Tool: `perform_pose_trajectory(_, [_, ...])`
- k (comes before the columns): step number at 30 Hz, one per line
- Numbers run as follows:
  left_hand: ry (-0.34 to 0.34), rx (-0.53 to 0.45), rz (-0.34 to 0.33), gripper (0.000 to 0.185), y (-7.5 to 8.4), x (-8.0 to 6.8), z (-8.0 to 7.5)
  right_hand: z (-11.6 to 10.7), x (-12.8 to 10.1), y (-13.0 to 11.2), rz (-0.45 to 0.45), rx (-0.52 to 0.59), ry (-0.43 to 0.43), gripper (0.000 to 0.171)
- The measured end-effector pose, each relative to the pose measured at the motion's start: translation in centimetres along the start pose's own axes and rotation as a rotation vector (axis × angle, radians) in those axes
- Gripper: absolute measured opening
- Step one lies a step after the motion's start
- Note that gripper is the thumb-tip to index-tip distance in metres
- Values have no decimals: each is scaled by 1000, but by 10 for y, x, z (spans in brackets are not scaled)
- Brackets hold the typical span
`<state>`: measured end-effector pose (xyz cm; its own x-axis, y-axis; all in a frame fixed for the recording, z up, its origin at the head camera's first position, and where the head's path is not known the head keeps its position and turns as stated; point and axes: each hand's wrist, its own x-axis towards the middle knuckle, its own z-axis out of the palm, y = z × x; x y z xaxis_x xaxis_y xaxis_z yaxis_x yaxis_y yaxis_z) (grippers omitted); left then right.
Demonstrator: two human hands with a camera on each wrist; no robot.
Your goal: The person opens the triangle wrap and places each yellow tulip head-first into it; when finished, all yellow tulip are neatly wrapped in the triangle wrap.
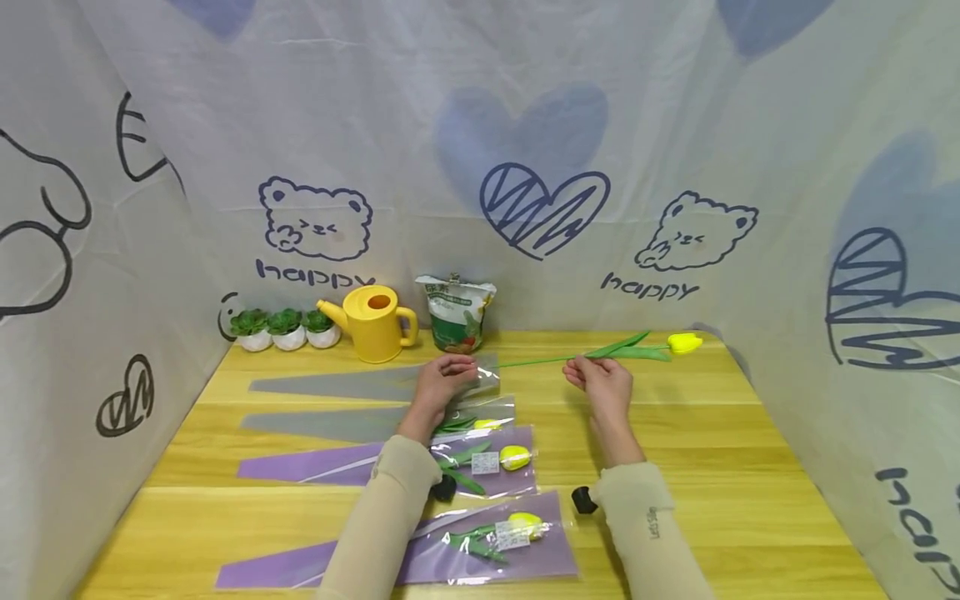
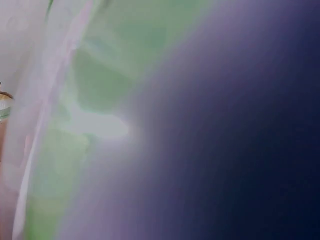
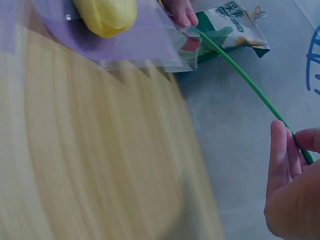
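My right hand (image 1: pixel 606 385) pinches the thin green stem of a yellow tulip (image 1: pixel 684 343) between thumb and fingers. The bloom points right, and the stem's bare end runs left to the mouth of a grey flower sleeve (image 1: pixel 337 382). At that mouth my left hand (image 1: pixel 444 385) pinches the clear film, and in the right wrist view its fingertips (image 3: pixel 184 14) meet the stem's end. Nearer to me lie a second grey sleeve (image 1: pixel 315 423) and two purple sleeves (image 1: pixel 300 467), with yellow tulips inside. Blurred film fills most of the left wrist view.
At the back stand three small potted succulents (image 1: pixel 288 330), a yellow watering can (image 1: pixel 375 327) and a clipped green-and-white bag (image 1: pixel 456 315). A printed cloth (image 1: pixel 420 125) hangs behind and beside the wooden table (image 1: pixel 712 483). My forearms pass over the nearer sleeves.
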<state>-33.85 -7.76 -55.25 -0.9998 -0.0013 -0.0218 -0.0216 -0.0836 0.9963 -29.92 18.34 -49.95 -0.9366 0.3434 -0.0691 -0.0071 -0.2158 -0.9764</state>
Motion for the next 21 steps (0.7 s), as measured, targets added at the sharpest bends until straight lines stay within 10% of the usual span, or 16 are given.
perform_pose_trajectory(21, [-36,-77,-15,34,-4,1,-3,3,5,16,22,-21,26,24])
